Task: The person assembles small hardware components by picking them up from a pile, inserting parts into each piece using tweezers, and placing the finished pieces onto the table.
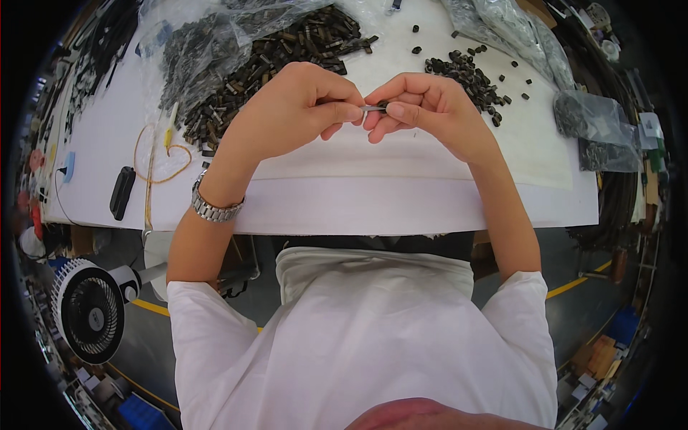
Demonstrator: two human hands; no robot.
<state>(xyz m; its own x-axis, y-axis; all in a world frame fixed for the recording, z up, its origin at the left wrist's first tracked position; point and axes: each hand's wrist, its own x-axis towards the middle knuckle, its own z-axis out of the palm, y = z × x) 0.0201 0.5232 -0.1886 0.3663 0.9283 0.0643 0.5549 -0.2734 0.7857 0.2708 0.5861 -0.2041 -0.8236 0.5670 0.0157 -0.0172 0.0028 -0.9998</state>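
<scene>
Above the white table, my two hands meet fingertip to fingertip. My left hand, with a metal-link watch on its wrist, pinches a thin grey metal piece between thumb and fingers. At the other end of that piece, my right hand pinches a small dark part, mostly covered by the fingers. The metal piece touches or enters the dark part; which one I cannot tell. Behind my left hand spreads a large heap of dark oblong parts. Small dark blocks lie in a looser pile beyond my right hand.
Clear plastic bags cover part of the left heap; other bags lie at the right edge. On the left are a black oblong object, an orange cord and a fan beside the table.
</scene>
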